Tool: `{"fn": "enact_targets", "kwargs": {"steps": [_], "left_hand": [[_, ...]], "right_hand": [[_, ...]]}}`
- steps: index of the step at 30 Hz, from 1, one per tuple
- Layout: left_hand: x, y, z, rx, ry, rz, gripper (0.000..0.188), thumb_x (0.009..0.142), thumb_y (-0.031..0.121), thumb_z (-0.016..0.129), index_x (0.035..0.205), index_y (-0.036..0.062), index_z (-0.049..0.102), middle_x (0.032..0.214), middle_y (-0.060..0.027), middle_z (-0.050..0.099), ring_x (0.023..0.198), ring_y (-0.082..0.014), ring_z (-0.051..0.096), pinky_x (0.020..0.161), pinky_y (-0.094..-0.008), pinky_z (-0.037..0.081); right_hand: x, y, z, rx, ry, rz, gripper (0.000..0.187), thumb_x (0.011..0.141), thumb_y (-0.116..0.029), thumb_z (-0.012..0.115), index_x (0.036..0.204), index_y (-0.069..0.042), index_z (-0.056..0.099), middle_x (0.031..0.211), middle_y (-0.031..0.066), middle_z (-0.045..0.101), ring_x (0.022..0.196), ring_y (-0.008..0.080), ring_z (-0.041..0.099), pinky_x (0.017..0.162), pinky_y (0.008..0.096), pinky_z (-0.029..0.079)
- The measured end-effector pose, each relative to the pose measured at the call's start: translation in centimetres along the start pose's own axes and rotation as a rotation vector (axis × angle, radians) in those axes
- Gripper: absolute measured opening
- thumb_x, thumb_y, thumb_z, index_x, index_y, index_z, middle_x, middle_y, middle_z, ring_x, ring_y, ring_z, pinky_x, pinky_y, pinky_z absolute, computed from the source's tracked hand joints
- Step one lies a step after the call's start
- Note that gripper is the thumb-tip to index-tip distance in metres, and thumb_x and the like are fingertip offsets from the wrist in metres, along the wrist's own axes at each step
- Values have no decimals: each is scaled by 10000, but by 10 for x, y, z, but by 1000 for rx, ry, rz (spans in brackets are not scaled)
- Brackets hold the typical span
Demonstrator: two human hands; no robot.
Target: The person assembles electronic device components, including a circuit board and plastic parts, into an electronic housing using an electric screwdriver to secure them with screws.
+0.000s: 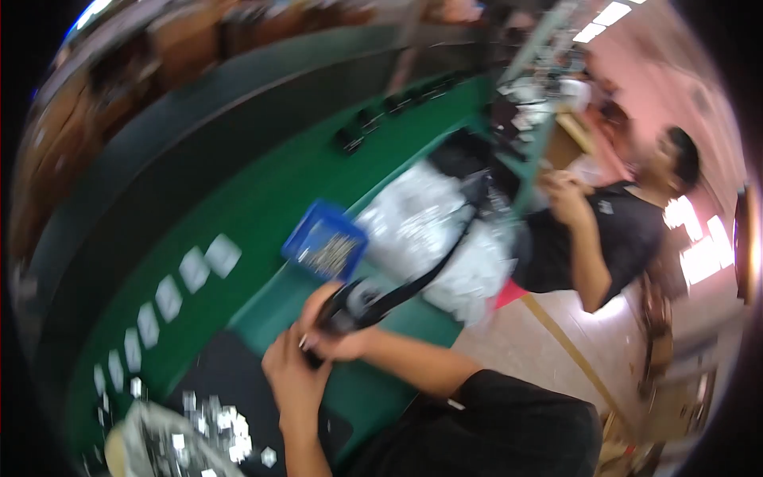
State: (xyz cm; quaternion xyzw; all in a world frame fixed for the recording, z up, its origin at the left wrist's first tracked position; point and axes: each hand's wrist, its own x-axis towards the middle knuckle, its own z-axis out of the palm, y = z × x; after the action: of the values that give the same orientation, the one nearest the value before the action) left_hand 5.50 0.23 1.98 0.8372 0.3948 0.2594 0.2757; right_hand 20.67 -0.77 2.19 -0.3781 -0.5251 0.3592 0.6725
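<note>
My right hand [340,343] is wrapped round a black cylindrical tool [350,308], which looks like an electric screwdriver. A black cord or strap [429,274] runs from the tool up to the right. Close against the tool's lower end, my left hand [292,370] has its fingers closed; what they pinch is hidden by the hands and blur. Just beyond my hands stands a blue bin [296,232] holding many small metallic pieces [332,256]. Below and to the left, a black mat [230,362] bears a scatter of small shiny pieces [232,429].
Clear plastic bags [413,222] lie right of the bin. Flat white pieces [168,299] line the green belt [262,215], with black parts [350,140] farther along. An open plastic bag [147,425] sits at lower left. A co-worker in black [624,230] stands at right.
</note>
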Motion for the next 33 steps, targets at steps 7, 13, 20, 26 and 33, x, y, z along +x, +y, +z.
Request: {"fn": "enact_targets", "kwargs": {"steps": [7, 13, 20, 26, 33], "left_hand": [[8, -9, 11, -15, -18, 25, 704, 610, 128, 826, 1231, 18, 514, 1231, -153, 559, 1146, -333, 529, 982, -449, 378], [-5, -21, 19, -90, 7, -35, 816, 593, 129, 856, 1294, 34, 450, 1217, -140, 585, 1105, -318, 562, 994, -435, 360], [-5, -22, 21, -129, -20, -58, 808, 593, 162, 863, 1287, 44, 465, 1196, -125, 597, 1080, -309, 571, 998, -431, 357], [-4, -25, 17, -142, -37, -74, 805, 613, 196, 859, 1295, 46, 458, 1213, -120, 595, 1097, -305, 577, 1036, -458, 331], [-5, -23, 13, -180, -71, -101, 772, 632, 167, 842, 1293, 52, 461, 1264, -115, 576, 1173, -269, 557, 1081, -493, 284]], "right_hand": [[10, -4, -26, 144, -130, -156, 573, 809, -7, 644, 1284, -22, 324, 658, 32, 471, 560, 153, 503, 567, 314, 466], [9, -15, -14, 235, -52, -201, 557, 796, -11, 622, 1272, -79, 340, 662, 28, 468, 535, 154, 488, 543, 300, 444], [6, -6, -10, 257, 38, -170, 456, 806, -30, 620, 1171, -92, 356, 659, 26, 461, 526, 141, 478, 548, 299, 437], [9, 2, -6, 294, 35, -164, 457, 802, 24, 615, 1172, -62, 360, 648, 29, 477, 522, 131, 483, 555, 299, 463], [10, 4, -7, 328, 53, -174, 463, 796, 88, 605, 1173, -37, 368, 646, 36, 497, 530, 131, 498, 559, 301, 488]]}}
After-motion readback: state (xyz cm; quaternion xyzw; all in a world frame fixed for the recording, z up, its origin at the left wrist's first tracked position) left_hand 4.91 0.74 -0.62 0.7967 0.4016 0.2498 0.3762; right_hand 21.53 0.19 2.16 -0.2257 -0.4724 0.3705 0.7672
